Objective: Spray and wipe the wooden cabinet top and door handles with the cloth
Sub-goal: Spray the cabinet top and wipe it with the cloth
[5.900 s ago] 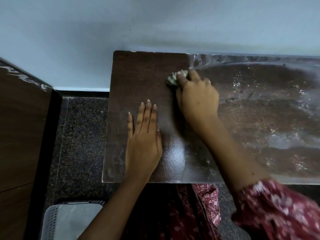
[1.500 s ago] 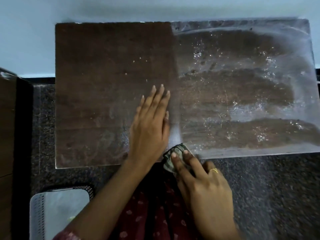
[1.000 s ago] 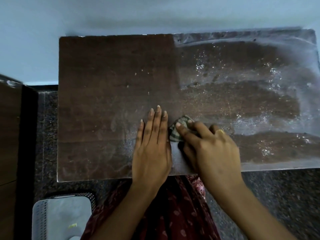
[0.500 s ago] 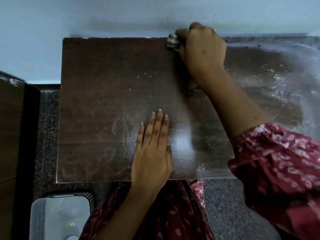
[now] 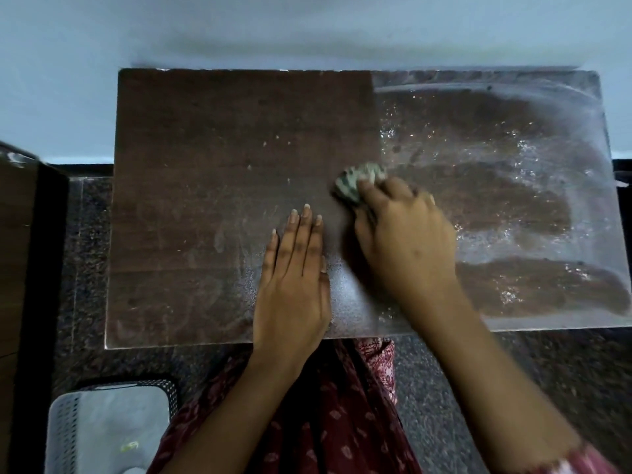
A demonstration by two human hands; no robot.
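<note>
The dark wooden cabinet top [image 5: 222, 172] fills the middle of the view. Its left half looks wiped and matt; its right half is streaked with white wet spray [image 5: 513, 241]. My right hand [image 5: 407, 241] grips a crumpled green-and-white cloth [image 5: 357, 183] and presses it on the top near the middle, at the line between the two halves. My left hand [image 5: 294, 278] lies flat on the wood beside it, fingers straight, near the front edge. No door handles or spray bottle are in view.
A pale wall [image 5: 307, 29] stands right behind the cabinet. Dark speckled floor [image 5: 547, 371] surrounds it. A white perforated basket [image 5: 109, 432] sits on the floor at the lower left. Another brown wooden piece of furniture [image 5: 17, 268] stands at the far left.
My right hand has drawn the cloth back from the top's far edge to its middle. My left hand has stayed flat in the same place.
</note>
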